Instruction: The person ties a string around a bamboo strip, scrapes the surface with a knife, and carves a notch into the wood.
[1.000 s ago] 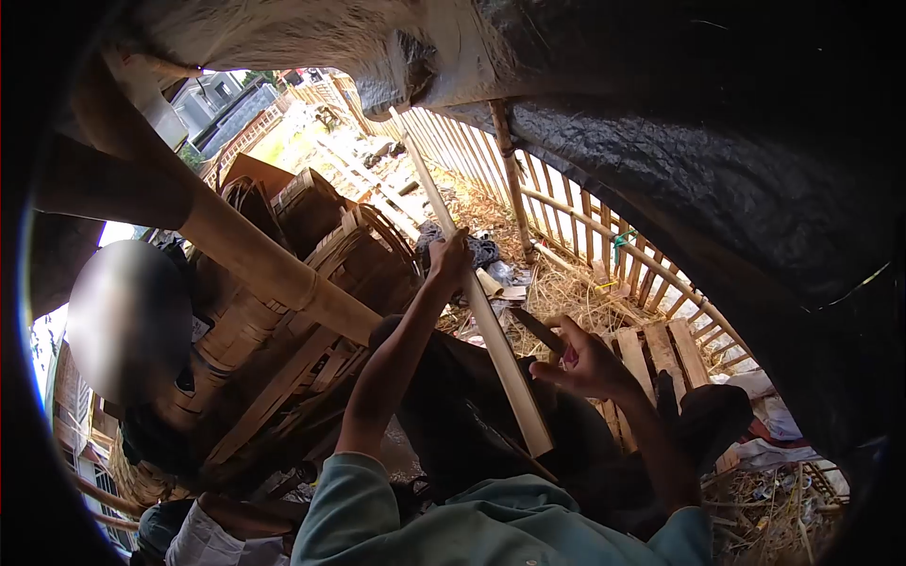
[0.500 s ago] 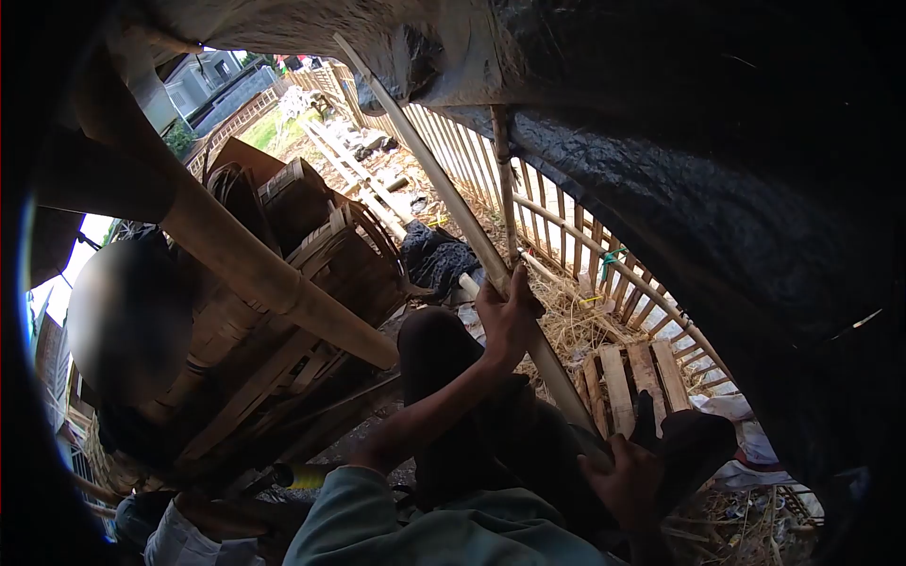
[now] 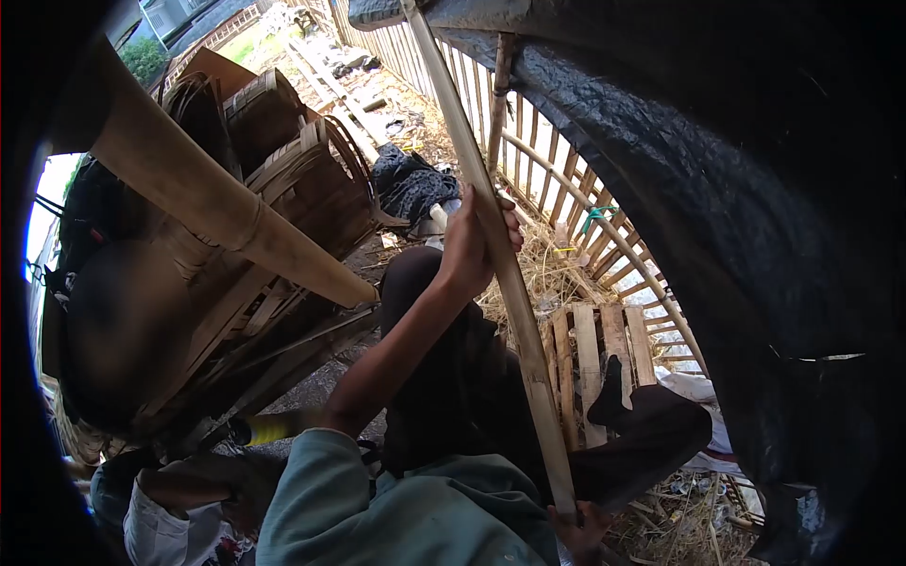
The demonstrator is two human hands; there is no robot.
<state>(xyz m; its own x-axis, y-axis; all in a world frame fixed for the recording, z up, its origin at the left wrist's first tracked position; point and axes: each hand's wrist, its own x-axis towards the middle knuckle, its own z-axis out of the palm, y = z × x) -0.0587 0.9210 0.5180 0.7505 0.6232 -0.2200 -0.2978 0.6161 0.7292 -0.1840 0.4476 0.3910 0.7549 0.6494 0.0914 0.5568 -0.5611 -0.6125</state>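
Note:
A long split bamboo strip (image 3: 528,344) runs slantwise from the top of the view down to my lap. My left hand (image 3: 474,243) is closed around its middle, with fingertips showing on the far side. Down at the lower end of the strip, my right hand (image 3: 583,530) is closed on it, partly in shadow. Beneath the strip are my dark-trousered legs (image 3: 444,377), knees bent.
A thick bamboo pole (image 3: 236,222) slants across the left, before woven baskets (image 3: 307,184). Another person's sleeve (image 3: 175,519) is at lower left. Wooden slats (image 3: 587,363), straw (image 3: 543,274) and a bamboo fence (image 3: 618,245) lie right. A black tarp (image 3: 746,236) hangs at far right.
The bamboo strip stands a little steeper. My right hand has shifted down towards my body at its lower end, and the whole view has tilted downward.

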